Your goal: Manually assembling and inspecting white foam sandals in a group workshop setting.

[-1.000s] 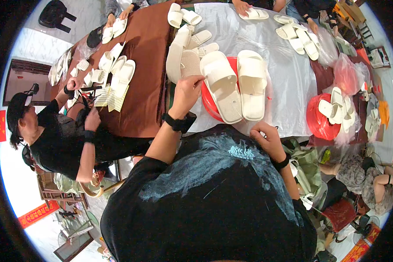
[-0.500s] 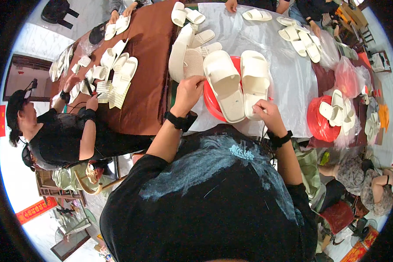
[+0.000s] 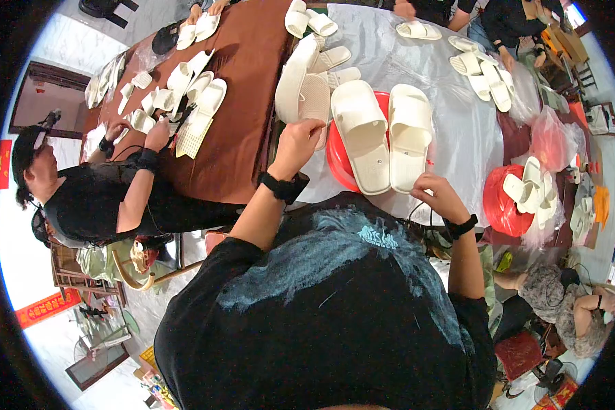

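Two cream slide slippers stand side by side before me, toes away from me: a left slipper (image 3: 372, 164) and a right slipper (image 3: 404, 160). Under them shows the rim of a round red plastic piece (image 3: 340, 162). My left hand (image 3: 298, 147) is beside the left slipper, fingers curled in and nothing visible in them. By the right slipper's heel is my right hand (image 3: 441, 197), loosely bent, thumb and forefinger slightly apart, holding nothing I can see. Left of the pair, a slipper (image 3: 296, 78) leans on its side against a textured beige sole (image 3: 314, 96).
Clear plastic sheeting (image 3: 461, 150) covers the table part before me; brown cloth (image 3: 232, 150) covers the left. A person (image 3: 89, 198) works there among several slippers. Another red round piece (image 3: 502, 215) with slippers lies at right. More people's hands (image 3: 404, 9) are at the far edge.
My right hand has come away from the right slipper's heel, outward to the right. The view has shifted a little. The person at left has moved their hands lower.
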A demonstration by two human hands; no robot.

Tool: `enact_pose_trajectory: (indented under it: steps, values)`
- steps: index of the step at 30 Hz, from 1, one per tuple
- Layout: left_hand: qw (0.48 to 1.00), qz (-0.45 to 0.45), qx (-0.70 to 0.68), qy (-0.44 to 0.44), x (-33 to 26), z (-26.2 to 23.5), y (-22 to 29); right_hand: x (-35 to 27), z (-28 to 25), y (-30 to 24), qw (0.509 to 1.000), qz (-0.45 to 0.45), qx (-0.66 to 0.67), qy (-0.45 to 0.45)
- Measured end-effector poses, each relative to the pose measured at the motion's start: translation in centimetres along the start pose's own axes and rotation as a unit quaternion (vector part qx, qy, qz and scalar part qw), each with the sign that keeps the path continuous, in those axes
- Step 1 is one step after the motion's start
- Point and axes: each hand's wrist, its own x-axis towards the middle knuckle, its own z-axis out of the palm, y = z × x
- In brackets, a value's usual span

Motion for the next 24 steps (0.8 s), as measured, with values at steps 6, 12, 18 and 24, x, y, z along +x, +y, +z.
enact_pose_trajectory:
  steps: [6, 12, 18, 24]
  values:
    - [1.000, -0.017, 0.004, -0.014, 1.0, 0.3, 0.4, 2.6, 0.1, 0.4, 0.997, 0.043, 0.006, 0.066]
    - [0.999, -0.042, -0.006, -0.015, 2.6, 0.8, -0.4, 6.1, 0.8, 0.8, 0.988, 0.035, -0.057, 0.138]
    - [0.999, -0.027, 0.029, -0.011, 8.3, 2.0, -2.2, 7.4, 1.7, 1.6, 0.979, 0.046, -0.132, 0.151]
    - [0.993, 0.001, 0.096, -0.074, 13.7, 5.2, -1.9, 7.7, 1.8, 2.0, 0.967, -0.006, -0.208, 0.146]
